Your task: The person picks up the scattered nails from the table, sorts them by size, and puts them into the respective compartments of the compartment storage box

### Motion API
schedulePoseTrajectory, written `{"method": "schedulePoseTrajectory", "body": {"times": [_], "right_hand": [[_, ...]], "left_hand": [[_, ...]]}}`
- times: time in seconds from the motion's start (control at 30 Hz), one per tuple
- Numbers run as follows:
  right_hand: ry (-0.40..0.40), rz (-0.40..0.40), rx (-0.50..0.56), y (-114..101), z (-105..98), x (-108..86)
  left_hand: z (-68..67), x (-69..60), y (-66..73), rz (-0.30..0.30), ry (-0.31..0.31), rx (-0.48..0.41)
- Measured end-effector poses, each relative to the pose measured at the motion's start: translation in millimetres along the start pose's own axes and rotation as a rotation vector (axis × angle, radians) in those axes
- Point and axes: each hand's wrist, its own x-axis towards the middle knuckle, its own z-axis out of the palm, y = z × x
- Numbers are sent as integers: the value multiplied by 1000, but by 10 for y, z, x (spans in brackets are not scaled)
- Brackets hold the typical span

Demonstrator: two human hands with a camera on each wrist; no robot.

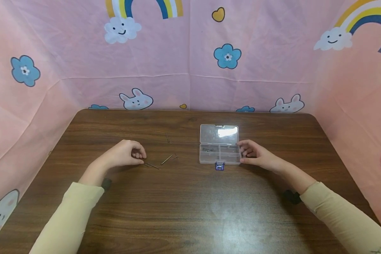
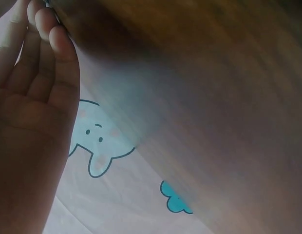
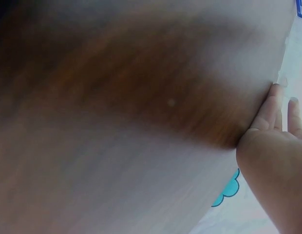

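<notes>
On the dark brown wood-grain table (image 1: pixel 177 211), my left hand (image 1: pixel 124 153) curls at slender grey metal pins (image 1: pixel 153 165), whether pinching one I cannot tell, and a light fingertip grasp seems best while my right hand (image 1: pixel 257 155) grips the clear, compartmented plastic box (image 1: pixel 207 162) by its right end.

The left hand (image 2: pixel 36 112) spans the view's left side, fingers (image 2: pixel 62 45) pointing up. The blurred table (image 2: pixel 219 102) meets a rabbit-printed cloth (image 2: pixel 92 200).
</notes>
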Motion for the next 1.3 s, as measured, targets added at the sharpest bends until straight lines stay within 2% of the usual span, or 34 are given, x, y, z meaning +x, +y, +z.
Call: {"method": "schedulePoseTrajectory", "body": {"times": [0.53,0.8,1.07,1.3], "right_hand": [[4,-6,-6,18,-1,1],[2,-3,-5,39,2,1],[3,6,-8,40,2,4],[3,-12,-10,47,15,11]], "left_hand": [[10,-2,32,-29,-18,-5],[17,6,41,-13,-30,0],[2,54,45,30,35,25],[31,180,94,60,71,66]]}}
